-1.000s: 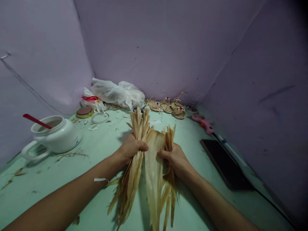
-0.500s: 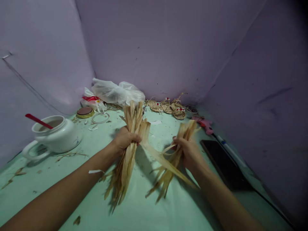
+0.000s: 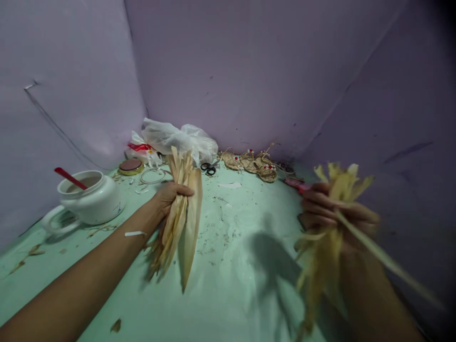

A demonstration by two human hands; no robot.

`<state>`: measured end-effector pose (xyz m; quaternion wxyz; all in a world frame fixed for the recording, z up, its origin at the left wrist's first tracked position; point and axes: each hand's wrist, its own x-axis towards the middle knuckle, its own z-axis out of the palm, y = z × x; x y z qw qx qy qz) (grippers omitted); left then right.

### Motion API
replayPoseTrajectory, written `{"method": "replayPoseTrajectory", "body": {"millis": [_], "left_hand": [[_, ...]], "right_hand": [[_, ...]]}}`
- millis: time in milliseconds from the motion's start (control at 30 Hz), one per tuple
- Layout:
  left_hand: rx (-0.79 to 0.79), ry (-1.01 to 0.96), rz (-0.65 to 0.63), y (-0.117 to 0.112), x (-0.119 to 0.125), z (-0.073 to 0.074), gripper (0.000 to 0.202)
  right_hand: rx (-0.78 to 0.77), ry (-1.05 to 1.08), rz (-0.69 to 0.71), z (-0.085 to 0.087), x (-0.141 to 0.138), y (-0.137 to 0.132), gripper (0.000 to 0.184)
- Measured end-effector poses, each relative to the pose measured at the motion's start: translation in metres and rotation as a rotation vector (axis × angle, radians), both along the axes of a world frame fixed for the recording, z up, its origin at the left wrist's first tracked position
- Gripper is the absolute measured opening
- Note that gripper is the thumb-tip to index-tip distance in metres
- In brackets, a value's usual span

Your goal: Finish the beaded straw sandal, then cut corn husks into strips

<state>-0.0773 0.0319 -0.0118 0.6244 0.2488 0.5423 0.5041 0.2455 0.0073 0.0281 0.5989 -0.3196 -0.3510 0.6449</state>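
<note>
My left hand [image 3: 167,194] is closed round a bundle of dried corn husks [image 3: 180,223], held upright over the pale green table [image 3: 228,266], tips hanging down toward the surface. My right hand [image 3: 326,209] is raised at the right, blurred by motion, its fingers wrapped round a second, smaller bunch of husks [image 3: 326,259] with one long strip trailing off to the lower right. The two bunches are well apart.
A white pot [image 3: 90,199] with a red-handled spoon [image 3: 69,178] stands at the left. At the back lie a plastic bag [image 3: 180,137], a round lid [image 3: 130,166], a ring [image 3: 151,176], black scissors [image 3: 208,167], small woven sandals [image 3: 251,164] and a pink tool [image 3: 294,182]. Purple walls enclose the table.
My right hand has pulled its bunch of husks away from the left bundle, moving right and up toward me. The left hand shifted slightly left, still gripping its bundle.
</note>
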Motion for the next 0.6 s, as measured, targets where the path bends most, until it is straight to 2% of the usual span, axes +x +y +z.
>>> {"method": "replayPoseTrajectory", "body": {"millis": [67, 133, 233, 300, 400, 600], "left_hand": [[-0.083, -0.038, -0.163, -0.006, 0.01, 0.0, 0.022], [-0.088, -0.067, -0.281, -0.013, 0.025, -0.002, 0.027], [0.029, 0.008, -0.255, -0.024, 0.049, -0.005, 0.034], [0.071, 0.141, -0.205, -0.031, 0.061, -0.007, 0.034], [0.097, 0.294, -0.175, -0.038, 0.069, -0.008, 0.03], [0.164, 0.305, -0.209, -0.044, 0.073, -0.009, 0.031]], "right_hand": [[-0.183, 0.073, 0.186, -0.012, -0.028, -0.005, 0.022], [-0.335, 0.045, 0.262, -0.029, -0.054, -0.007, 0.012], [-0.485, -0.03, 0.302, -0.053, -0.08, -0.009, 0.011], [-0.471, -0.072, 0.281, -0.062, -0.087, -0.012, 0.011], [-0.368, -0.203, 0.23, -0.065, -0.091, -0.02, 0.02], [-0.245, -0.362, 0.212, -0.07, -0.102, -0.031, 0.032]]}}
